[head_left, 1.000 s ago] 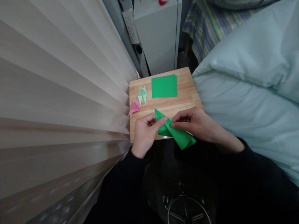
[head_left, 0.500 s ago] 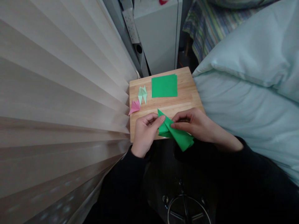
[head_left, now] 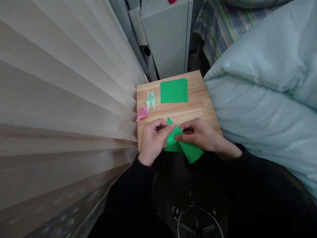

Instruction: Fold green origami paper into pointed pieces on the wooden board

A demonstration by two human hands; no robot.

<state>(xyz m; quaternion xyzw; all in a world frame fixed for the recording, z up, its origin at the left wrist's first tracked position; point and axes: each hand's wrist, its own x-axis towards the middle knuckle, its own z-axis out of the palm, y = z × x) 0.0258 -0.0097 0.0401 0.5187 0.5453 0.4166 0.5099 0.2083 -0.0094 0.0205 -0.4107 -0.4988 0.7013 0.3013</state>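
Observation:
A folded piece of green paper [head_left: 188,150] lies at the near edge of a small wooden board [head_left: 198,105], its lower tip hanging over the edge. My left hand [head_left: 152,142] pinches its left flap between thumb and fingers. My right hand [head_left: 204,135] presses and pinches the paper's right side, fingertips meeting the left hand's near the top point. A flat green paper square [head_left: 173,91] rests at the far side of the board.
A pale green folded figure [head_left: 151,99] and a pink folded figure [head_left: 142,113] sit on the board's left side. A pleated beige curtain [head_left: 61,109] fills the left. A light blue duvet [head_left: 267,92] borders the right. A white cabinet [head_left: 168,36] stands behind.
Both hands have drawn closer together and slightly toward me. The paper's top point has been folded in, so the piece looks shorter and more compact.

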